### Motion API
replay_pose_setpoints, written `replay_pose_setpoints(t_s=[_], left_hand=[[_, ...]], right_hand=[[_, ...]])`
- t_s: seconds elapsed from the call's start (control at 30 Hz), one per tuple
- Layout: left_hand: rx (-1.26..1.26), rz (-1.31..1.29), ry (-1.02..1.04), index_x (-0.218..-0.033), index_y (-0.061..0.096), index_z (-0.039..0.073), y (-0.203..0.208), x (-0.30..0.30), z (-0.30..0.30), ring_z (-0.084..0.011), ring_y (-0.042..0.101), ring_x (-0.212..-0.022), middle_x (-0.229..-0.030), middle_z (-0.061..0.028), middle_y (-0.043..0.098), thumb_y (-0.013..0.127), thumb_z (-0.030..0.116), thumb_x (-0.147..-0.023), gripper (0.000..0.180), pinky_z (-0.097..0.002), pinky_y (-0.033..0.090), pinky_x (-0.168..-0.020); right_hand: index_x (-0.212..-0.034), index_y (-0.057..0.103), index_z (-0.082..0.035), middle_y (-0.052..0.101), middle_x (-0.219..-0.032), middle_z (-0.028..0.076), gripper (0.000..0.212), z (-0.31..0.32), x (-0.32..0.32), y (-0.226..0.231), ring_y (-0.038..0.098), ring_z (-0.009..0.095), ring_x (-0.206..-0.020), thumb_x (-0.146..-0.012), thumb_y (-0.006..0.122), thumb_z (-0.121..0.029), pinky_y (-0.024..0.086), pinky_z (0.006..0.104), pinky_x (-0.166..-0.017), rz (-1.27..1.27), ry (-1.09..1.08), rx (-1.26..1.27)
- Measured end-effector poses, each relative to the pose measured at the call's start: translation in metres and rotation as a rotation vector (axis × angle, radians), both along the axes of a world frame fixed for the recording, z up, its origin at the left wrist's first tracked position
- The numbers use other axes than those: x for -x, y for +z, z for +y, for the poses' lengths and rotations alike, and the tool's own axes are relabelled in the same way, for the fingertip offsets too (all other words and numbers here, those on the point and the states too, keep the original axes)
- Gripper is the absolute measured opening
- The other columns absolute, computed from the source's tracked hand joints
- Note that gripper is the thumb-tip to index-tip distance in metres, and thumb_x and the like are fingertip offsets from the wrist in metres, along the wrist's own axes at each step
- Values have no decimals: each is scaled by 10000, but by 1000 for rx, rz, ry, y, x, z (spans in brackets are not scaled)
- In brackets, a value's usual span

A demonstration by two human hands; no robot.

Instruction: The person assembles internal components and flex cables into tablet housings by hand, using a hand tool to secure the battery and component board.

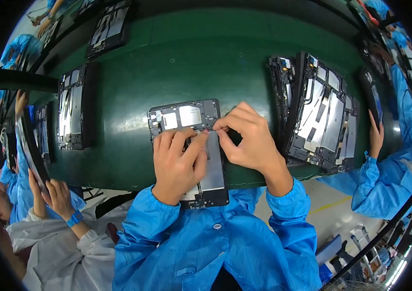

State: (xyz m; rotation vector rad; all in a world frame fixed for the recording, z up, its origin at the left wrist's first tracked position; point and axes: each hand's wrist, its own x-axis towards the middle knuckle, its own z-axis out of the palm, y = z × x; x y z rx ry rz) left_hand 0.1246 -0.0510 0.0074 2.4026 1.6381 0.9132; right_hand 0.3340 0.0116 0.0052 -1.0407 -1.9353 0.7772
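An opened tablet lies upright on the green table in front of me, its inner boards, silvery plates and ribbon cables exposed. My left hand rests over its middle left with bent fingers, holding it against the table. The left index fingertip presses near a dark strip below the upper silver plate. At the tablet's right edge, my right hand pinches thumb and index finger together, close to the left index fingertip. Whatever is between those right fingertips is too small to make out.
Stacked opened tablets lean to the right; another stack stands at the left, with one more at the far left. Co-workers' hands hold tablets on both sides, including a hand at the left and a hand at the right.
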Motion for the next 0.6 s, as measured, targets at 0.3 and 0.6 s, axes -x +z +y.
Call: replay_pose_setpoints(t_s=[0.3,0.6], left_hand=[[-6,3,4,-1165,845,93,2,-2,2,-288,658,-999,-1106,-63,725,789,32,-794,380,-450,486,-882],[-28,70,-17,-1161,835,70,2,-2,2,-287,664,-1003,-1144,-76,725,803,46,-812,352,-451,491,-893]], right_hand=[[-909,784,-9,726,-874,132,123,1,0,-4,656,347,-858,-808,759,56,548,435,-723,22,-1,-9],[-908,786,-11,727,-880,132,119,0,0,-2,658,344,-871,-813,760,56,554,433,-727,10,-6,2]])
